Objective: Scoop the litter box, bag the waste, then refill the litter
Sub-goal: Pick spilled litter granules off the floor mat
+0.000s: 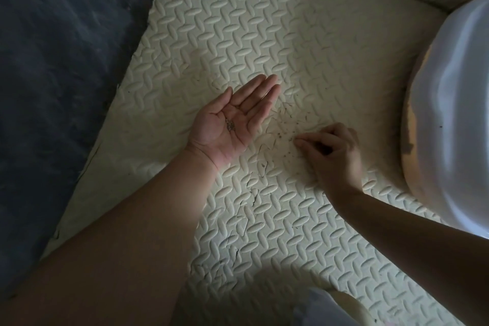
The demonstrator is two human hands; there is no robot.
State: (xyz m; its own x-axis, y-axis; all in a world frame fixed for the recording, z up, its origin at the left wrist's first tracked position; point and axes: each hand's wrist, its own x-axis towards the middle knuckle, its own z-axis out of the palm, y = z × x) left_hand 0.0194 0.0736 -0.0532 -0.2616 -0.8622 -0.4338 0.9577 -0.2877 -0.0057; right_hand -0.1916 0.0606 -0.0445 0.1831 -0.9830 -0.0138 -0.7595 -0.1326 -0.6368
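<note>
My left hand (232,119) lies palm up over the cream foam mat (264,21), fingers straight, with a small pile of dark litter grains (230,125) resting in the palm. My right hand (332,151) is to its right, fingers curled, with thumb and fingertips pinched together at the mat surface where scattered dark grains (289,124) lie. Whether a grain sits between those fingertips is too small to tell. The white litter box (449,114) shows at the right edge, with a dirty orange-brown patch on its rim.
A dark grey floor (53,61) borders the mat on the left. The mat is cracked and scratched near the middle. A pale object (341,307) sits at the bottom edge. A grimy wall base runs along the top right.
</note>
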